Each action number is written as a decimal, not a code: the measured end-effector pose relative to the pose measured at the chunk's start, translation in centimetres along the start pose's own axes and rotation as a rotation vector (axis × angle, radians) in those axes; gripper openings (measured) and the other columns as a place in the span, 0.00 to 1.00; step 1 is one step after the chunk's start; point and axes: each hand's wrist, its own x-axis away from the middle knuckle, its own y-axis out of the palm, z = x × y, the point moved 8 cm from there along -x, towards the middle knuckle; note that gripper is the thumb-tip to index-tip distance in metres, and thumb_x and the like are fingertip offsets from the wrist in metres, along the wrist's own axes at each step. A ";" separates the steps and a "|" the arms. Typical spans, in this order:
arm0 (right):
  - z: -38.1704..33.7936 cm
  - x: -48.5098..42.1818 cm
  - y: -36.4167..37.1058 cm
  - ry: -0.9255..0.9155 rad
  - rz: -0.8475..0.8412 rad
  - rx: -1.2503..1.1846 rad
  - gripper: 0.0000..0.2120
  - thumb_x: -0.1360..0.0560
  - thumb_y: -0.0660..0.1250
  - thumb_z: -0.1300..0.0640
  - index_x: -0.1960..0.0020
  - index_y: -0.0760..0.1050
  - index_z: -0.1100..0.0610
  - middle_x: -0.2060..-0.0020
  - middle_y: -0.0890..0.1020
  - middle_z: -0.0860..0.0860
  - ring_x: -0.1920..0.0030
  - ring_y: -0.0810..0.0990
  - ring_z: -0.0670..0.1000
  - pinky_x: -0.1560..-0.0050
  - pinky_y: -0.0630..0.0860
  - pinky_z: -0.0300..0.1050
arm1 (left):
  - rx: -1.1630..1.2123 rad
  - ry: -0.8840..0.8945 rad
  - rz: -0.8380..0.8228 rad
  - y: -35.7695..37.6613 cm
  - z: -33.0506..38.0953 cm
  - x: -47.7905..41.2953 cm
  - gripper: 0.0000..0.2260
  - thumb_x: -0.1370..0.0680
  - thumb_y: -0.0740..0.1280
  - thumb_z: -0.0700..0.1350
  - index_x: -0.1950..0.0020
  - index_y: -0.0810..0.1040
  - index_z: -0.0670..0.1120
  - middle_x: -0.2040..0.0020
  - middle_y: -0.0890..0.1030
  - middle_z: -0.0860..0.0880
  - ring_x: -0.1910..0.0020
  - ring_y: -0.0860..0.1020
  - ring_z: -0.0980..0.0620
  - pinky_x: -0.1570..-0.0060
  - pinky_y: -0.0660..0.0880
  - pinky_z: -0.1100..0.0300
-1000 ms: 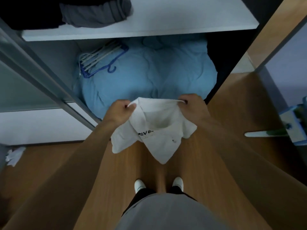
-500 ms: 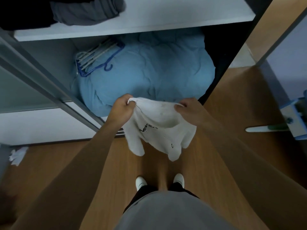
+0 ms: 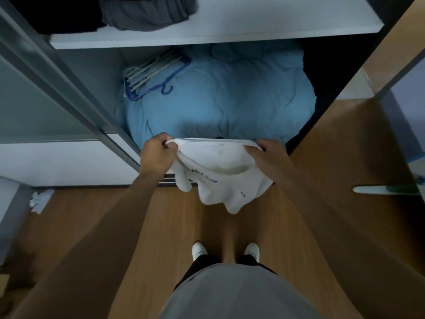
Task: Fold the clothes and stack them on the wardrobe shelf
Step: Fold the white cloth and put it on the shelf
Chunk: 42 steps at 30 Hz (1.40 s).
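Note:
A white T-shirt [image 3: 220,173] with dark lettering hangs bunched in front of me over the wooden floor. My left hand [image 3: 156,155] grips its upper left edge and my right hand [image 3: 269,155] grips its upper right edge, so the top edge is stretched between them. Above, the white wardrobe shelf [image 3: 230,26] carries a folded grey garment [image 3: 147,12] and a dark one [image 3: 66,17] at its left end.
Below the shelf a blue duvet [image 3: 218,100] fills the wardrobe bottom, with white and blue hangers [image 3: 151,74] on it. A grey sliding door frame [image 3: 69,88] runs diagonally at left. A white cloth [image 3: 40,200] lies on the floor at left. My shoes [image 3: 225,250] stand below.
The shirt went from spread flat to bunched and hanging. Both hands have moved apart and slightly towards the wardrobe, pulling the top edge taut.

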 end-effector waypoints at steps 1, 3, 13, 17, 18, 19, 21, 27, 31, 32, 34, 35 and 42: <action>0.6 -0.2 0.2 0.034 -0.015 0.022 0.20 0.23 0.67 0.47 0.60 0.77 0.65 0.67 0.78 0.58 0.65 0.75 0.50 0.63 0.68 0.45 | 0.015 -0.011 0.024 -0.5 -0.1 -0.1 0.06 0.26 0.63 0.43 0.55 0.80 0.49 0.57 0.82 0.48 0.55 0.79 0.45 0.53 0.76 0.54; 1.7 -0.4 0.4 0.085 -0.034 0.088 0.21 0.25 0.68 0.42 0.67 0.74 0.58 0.69 0.78 0.53 0.68 0.76 0.48 0.64 0.68 0.45 | 0.008 -0.017 0.040 -1.0 -0.7 -0.2 0.06 0.26 0.62 0.43 0.56 0.78 0.50 0.58 0.82 0.48 0.55 0.79 0.44 0.52 0.77 0.53; 0.3 0.7 2.7 0.015 -0.503 0.109 0.13 0.30 0.76 0.43 0.64 0.75 0.47 0.73 0.76 0.36 0.70 0.74 0.35 0.70 0.66 0.27 | -0.112 -0.014 -0.001 -0.8 -5.2 -0.6 0.08 0.24 0.61 0.39 0.51 0.80 0.42 0.52 0.81 0.42 0.53 0.77 0.42 0.52 0.74 0.52; -0.1 0.2 1.7 -0.116 -0.451 0.217 0.07 0.27 0.75 0.50 0.56 0.77 0.47 0.63 0.78 0.40 0.64 0.76 0.36 0.65 0.67 0.26 | -0.009 -0.030 -0.066 -0.2 -5.9 0.0 0.03 0.23 0.62 0.41 0.54 0.76 0.45 0.57 0.79 0.46 0.57 0.75 0.46 0.56 0.73 0.53; 0.1 -0.1 0.9 -0.124 -0.346 0.240 0.05 0.26 0.74 0.52 0.56 0.78 0.50 0.63 0.78 0.43 0.63 0.75 0.40 0.66 0.67 0.28 | 0.002 -0.012 -0.123 0.1 -6.0 0.1 0.01 0.24 0.65 0.41 0.55 0.75 0.47 0.59 0.78 0.47 0.59 0.75 0.48 0.58 0.72 0.55; 0.5 -0.5 -0.3 -0.115 -0.203 0.267 0.06 0.25 0.73 0.52 0.57 0.79 0.53 0.64 0.79 0.47 0.63 0.75 0.43 0.65 0.68 0.32 | 0.001 0.021 -0.219 0.8 -5.8 0.3 0.03 0.25 0.68 0.41 0.57 0.75 0.49 0.60 0.78 0.49 0.61 0.74 0.50 0.61 0.71 0.57; 1.8 -0.7 -2.4 -0.036 0.056 0.287 0.10 0.25 0.72 0.51 0.61 0.77 0.55 0.66 0.78 0.50 0.65 0.74 0.47 0.64 0.69 0.43 | -0.073 0.127 -0.469 2.8 -4.9 1.0 0.07 0.27 0.72 0.41 0.57 0.76 0.51 0.61 0.77 0.51 0.62 0.74 0.52 0.63 0.69 0.59; 5.4 0.3 -1.8 0.365 0.100 0.103 0.18 0.23 0.64 0.43 0.44 0.78 0.57 0.53 0.79 0.51 0.58 0.76 0.52 0.55 0.71 0.45 | 0.040 0.103 -0.580 6.1 -2.1 2.2 0.17 0.22 0.70 0.53 0.66 0.73 0.46 0.70 0.72 0.51 0.73 0.69 0.57 0.69 0.63 0.61; 7.0 2.2 0.0 0.575 0.061 -0.178 0.34 0.23 0.61 0.36 0.28 0.68 0.59 0.41 0.75 0.51 0.46 0.75 0.54 0.40 0.71 0.51 | 0.247 -0.070 -0.525 7.3 -0.6 3.4 0.22 0.22 0.68 0.59 0.63 0.75 0.41 0.67 0.74 0.42 0.67 0.73 0.50 0.64 0.65 0.56; 7.0 2.6 0.4 0.596 0.055 -0.230 0.36 0.24 0.61 0.34 0.27 0.68 0.59 0.41 0.76 0.52 0.43 0.76 0.55 0.37 0.72 0.54 | 0.286 -0.076 -0.524 7.6 0.1 3.8 0.22 0.23 0.68 0.59 0.61 0.78 0.39 0.66 0.78 0.41 0.66 0.77 0.47 0.64 0.69 0.55; 6.3 3.5 1.2 0.617 0.028 -0.361 0.36 0.26 0.64 0.32 0.29 0.70 0.57 0.41 0.79 0.52 0.41 0.77 0.56 0.34 0.72 0.57 | 0.352 -0.077 -0.540 8.3 1.9 4.5 0.17 0.23 0.68 0.58 0.55 0.83 0.44 0.60 0.85 0.45 0.60 0.83 0.47 0.61 0.78 0.51; 5.9 3.8 1.6 0.623 0.007 -0.437 0.33 0.27 0.67 0.34 0.32 0.73 0.57 0.44 0.81 0.51 0.43 0.79 0.56 0.34 0.73 0.58 | 0.360 -0.065 -0.545 8.7 2.7 4.8 0.13 0.22 0.68 0.58 0.55 0.83 0.49 0.60 0.85 0.51 0.60 0.84 0.51 0.61 0.79 0.52; 2.2 4.0 2.2 0.381 -0.038 -0.646 0.12 0.20 0.64 0.62 0.39 0.78 0.56 0.46 0.84 0.55 0.45 0.83 0.56 0.44 0.81 0.54 | 0.269 0.113 -0.569 10.2 7.7 6.9 0.15 0.18 0.62 0.54 0.51 0.81 0.44 0.55 0.83 0.42 0.60 0.82 0.48 0.57 0.80 0.48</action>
